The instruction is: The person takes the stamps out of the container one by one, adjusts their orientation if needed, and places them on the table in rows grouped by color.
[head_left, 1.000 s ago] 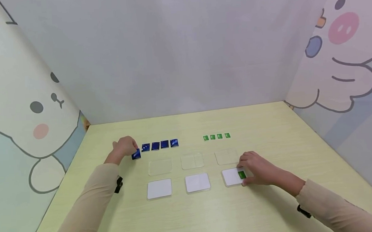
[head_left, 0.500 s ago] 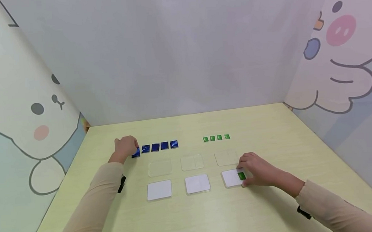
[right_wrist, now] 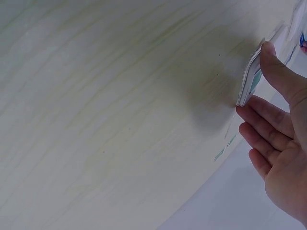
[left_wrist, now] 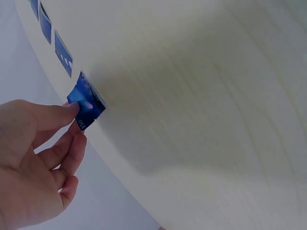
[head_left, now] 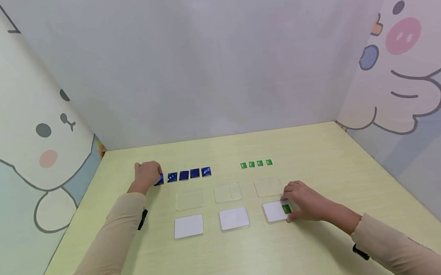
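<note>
My left hand (head_left: pixel 147 174) is at the left end of a row of blue postage stamps (head_left: pixel 184 175). Its thumb and fingertips pinch a blue stamp (left_wrist: pixel 87 103) with toothed edges, which sits tilted in the left wrist view. My right hand (head_left: pixel 305 201) grips the right end of a clear plastic case (head_left: pixel 273 211), thumb on the near edge and fingers on the far one. Inside lies a white card with a green stamp (head_left: pixel 286 209) at its right end. In the right wrist view the case (right_wrist: pixel 250 76) is seen nearly edge-on between thumb and fingers.
Two more cases with white cards, a left one (head_left: pixel 188 226) and a middle one (head_left: pixel 234 218), lie in line with the held case. Behind them are three clear lids (head_left: pixel 228 193). Several green stamps (head_left: pixel 260 163) form a row farther back, before the grey wall (head_left: pixel 217 63).
My left hand has drawn the end blue stamp slightly back and left, and its fingers now cover more of it. The right hand stays on the case.
</note>
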Demonstrator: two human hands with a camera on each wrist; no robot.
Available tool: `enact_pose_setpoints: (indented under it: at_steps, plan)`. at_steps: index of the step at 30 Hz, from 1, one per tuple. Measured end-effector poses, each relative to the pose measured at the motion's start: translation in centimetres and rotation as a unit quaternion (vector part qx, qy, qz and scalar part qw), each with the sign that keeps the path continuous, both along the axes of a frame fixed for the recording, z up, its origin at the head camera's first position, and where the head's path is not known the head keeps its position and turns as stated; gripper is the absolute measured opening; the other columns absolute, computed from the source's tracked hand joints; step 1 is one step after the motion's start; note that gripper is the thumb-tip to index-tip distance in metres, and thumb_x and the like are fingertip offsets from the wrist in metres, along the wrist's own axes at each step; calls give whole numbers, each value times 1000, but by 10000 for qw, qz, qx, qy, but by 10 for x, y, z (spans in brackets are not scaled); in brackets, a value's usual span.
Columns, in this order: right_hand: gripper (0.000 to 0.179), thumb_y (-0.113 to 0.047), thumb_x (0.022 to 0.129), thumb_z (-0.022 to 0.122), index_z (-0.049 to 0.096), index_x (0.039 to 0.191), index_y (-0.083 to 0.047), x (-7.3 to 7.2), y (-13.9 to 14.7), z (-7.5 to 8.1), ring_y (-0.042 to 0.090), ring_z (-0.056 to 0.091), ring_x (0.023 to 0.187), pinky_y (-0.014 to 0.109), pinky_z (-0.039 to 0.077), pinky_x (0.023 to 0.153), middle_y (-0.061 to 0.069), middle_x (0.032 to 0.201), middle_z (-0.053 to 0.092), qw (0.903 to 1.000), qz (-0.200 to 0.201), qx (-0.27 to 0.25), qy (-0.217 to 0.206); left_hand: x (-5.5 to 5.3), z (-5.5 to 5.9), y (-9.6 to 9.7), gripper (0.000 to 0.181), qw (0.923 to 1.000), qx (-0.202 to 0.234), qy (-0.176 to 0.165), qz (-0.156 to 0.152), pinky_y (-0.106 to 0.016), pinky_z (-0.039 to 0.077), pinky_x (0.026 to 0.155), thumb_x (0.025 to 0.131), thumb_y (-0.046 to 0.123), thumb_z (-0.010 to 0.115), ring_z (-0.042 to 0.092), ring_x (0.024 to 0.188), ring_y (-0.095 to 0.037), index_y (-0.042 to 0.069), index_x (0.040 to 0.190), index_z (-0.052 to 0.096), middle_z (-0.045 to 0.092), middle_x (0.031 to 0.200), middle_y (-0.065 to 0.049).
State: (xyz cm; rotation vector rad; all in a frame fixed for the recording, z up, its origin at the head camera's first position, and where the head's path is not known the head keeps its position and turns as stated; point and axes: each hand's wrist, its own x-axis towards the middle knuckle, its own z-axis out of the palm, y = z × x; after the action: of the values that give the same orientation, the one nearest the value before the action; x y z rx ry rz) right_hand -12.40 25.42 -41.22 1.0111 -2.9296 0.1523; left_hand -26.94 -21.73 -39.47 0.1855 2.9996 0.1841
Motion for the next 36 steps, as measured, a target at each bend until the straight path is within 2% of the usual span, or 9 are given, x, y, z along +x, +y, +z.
enact_pose_setpoints:
  at_steps: [7, 12, 24, 36]
  plan:
    - [46, -41, 67, 88, 73, 99, -11, -1, 0, 0, 16, 56, 93, 45, 45, 93, -5, 95, 66, 10000, -33, -34, -83, -3, -2, 0, 13, 9998, -166, -111, -39, -54, 31, 98, 90, 6, 59, 63, 96, -32, 5, 95, 71, 73, 102, -12]
    - [46, -40, 67, 88, 73, 100, -10, 0, -2, 2, 16, 56, 94, 46, 45, 94, -4, 96, 66, 9997, -126, -61, -216, -5, -3, 2, 12, 9992, -383, -21, -132, -53, 33, 98, 91, 9, 59, 64, 96, -32, 6, 94, 70, 73, 101, -11]
    - [46, -38, 67, 88, 73, 99, -10, 2, -2, 2, 16, 55, 94, 44, 45, 93, -5, 96, 66, 9998, -125, -108, -143, -9, -8, 3, 9, 9985, -538, -12, -90, -51, 34, 95, 90, 6, 59, 63, 93, -32, 6, 92, 68, 73, 99, -11]
    - [48, -40, 66, 88, 73, 100, -10, 2, -3, 1, 16, 56, 95, 44, 46, 91, -5, 96, 67, 9997, -176, -110, -131, -14, -11, 2, 11, 9974, -687, 109, -206, -51, 35, 93, 90, 7, 59, 64, 91, -32, 6, 92, 69, 73, 99, -12]
